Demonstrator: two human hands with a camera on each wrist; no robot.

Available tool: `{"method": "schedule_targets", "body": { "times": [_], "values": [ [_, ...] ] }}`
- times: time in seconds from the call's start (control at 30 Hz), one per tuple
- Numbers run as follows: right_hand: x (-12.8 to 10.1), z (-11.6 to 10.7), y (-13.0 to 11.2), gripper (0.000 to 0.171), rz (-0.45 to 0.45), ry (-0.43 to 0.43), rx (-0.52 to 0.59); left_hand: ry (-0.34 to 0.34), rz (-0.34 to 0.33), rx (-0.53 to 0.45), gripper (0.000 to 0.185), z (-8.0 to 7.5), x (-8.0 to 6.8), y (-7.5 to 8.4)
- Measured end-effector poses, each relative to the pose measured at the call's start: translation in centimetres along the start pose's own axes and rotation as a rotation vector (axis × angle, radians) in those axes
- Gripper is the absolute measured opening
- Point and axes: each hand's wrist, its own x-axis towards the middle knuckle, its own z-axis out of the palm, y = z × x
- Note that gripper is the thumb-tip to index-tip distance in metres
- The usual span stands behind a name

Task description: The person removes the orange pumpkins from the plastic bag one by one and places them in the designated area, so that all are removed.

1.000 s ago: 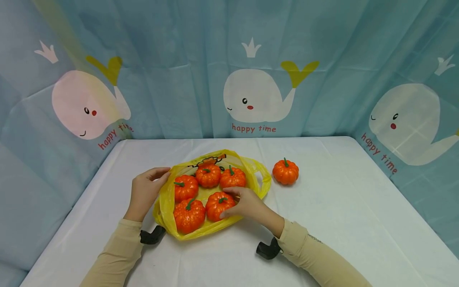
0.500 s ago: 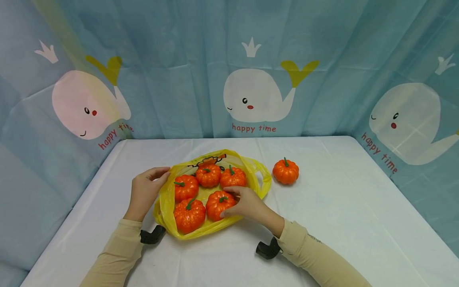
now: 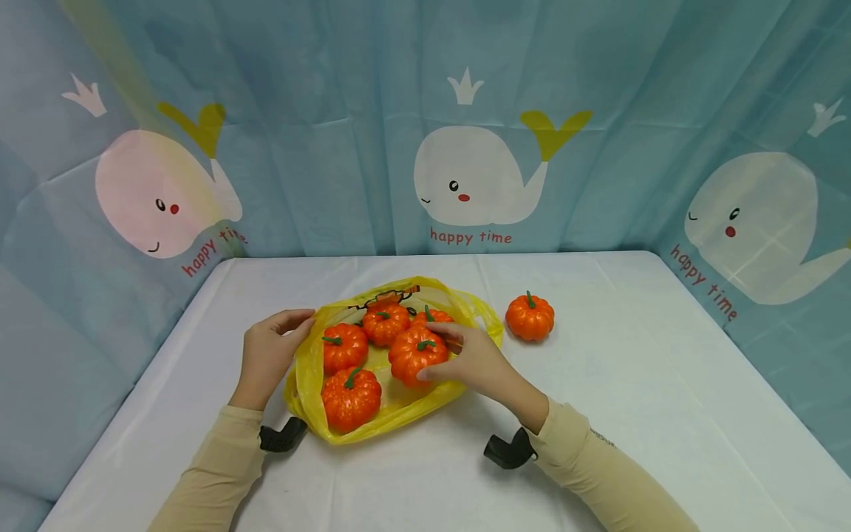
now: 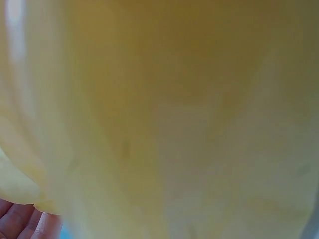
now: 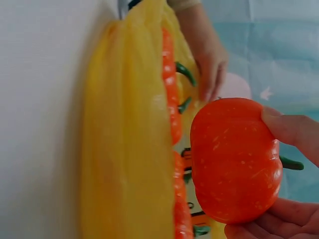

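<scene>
A yellow plastic bag [image 3: 399, 417] lies with its mouth spread, several small orange pumpkins inside. My left hand [image 3: 269, 358] pinches the bag's left rim; in the left wrist view the yellow film fills nearly everything, with a few fingers [image 4: 20, 221] at the lower left corner. My right hand [image 3: 488, 366] grips an orange pumpkin [image 3: 414, 362] between thumb and fingers, raised over the bag's right part. In the right wrist view this pumpkin [image 5: 234, 159] is above the bag's rim, its green stem pointing away. It partly covers another pumpkin [image 3: 432, 316] behind it.
One more pumpkin [image 3: 530, 319] sits on the white tablecloth [image 3: 665, 384], right of the bag. The bag's handle loop [image 3: 488, 318] lies toward it. Black wrist mounts [image 3: 510, 448] hang under both forearms. A blue curtain [image 3: 346, 170] with printed whales stands behind the table.
My right hand has lifted the front right pumpkin from the bag's bottom, moving up and slightly right. My left hand has stayed at the rim.
</scene>
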Motion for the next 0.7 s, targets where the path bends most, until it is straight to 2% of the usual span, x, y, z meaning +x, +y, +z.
{"method": "schedule_targets", "body": {
  "times": [0.27,0.7],
  "values": [
    [-0.8,-2.0,-0.7,0.07,-0.005,0.018,0.053,0.0,0.003,-0.002,0.034,0.0,0.0,0.0],
    [-1.8,-5.6,0.1,0.076,0.038,0.088,0.056,0.004,-0.012,-0.007,0.033,0.1,0.0,0.0]
  ]
}}
